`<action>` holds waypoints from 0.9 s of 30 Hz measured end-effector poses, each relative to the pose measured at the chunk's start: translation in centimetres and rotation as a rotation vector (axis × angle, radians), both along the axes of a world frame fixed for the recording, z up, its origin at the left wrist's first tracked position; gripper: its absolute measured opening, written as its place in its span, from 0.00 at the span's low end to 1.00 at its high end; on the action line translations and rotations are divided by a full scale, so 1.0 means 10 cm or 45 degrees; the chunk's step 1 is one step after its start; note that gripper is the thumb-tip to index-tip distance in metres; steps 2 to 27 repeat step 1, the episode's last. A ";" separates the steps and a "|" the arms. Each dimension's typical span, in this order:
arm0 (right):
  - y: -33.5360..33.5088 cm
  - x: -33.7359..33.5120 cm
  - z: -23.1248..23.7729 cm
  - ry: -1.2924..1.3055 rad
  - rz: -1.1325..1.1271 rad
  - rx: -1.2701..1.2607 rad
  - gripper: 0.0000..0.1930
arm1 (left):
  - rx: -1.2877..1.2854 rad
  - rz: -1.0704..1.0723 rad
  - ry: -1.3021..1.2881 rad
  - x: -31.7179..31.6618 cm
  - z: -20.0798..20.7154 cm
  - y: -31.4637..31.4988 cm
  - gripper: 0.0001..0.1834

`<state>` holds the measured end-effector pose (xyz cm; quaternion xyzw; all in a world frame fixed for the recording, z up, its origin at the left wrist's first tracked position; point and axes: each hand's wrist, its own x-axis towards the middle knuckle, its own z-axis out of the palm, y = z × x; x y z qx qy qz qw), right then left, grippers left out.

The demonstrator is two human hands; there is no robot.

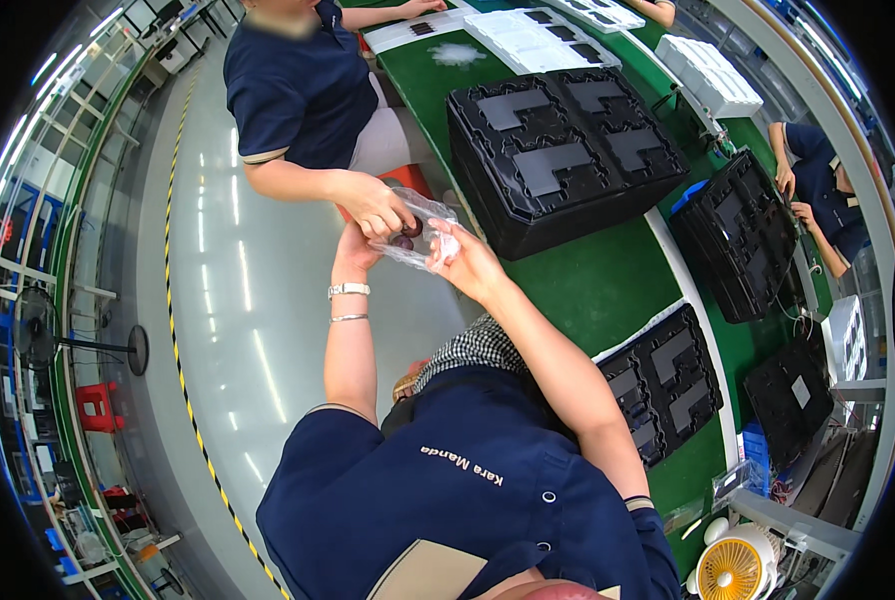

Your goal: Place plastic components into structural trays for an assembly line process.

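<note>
A clear plastic bag [430, 210] with a few dark reddish-brown round pieces [404, 242] in it hangs between my hands, above the aisle beside the green table. My left hand [358, 246] grips the bag's near left side, its fingers partly hidden by a co-worker's hand. On the other side my right hand [465, 262] pinches the crumpled edge of the bag. The co-worker's hand [376, 207] reaches into the bag's mouth from the far left, fingers at the round pieces. What kind the pieces are, I cannot make out.
Stacked black trays [568, 150] stand on the green table [608, 270] at my right, with another black tray [683, 390] nearer. White trays [538, 40] lie farther off. The seated co-worker [303, 90] is at the far left. A yellow fan [731, 570] stands at lower right.
</note>
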<state>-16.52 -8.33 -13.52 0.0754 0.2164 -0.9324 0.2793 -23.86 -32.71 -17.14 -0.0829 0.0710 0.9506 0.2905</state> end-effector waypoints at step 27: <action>0.08 -0.02 -0.05 0.004 -0.016 0.020 0.18 | -0.319 0.152 -0.064 0.06 0.20 0.23 0.21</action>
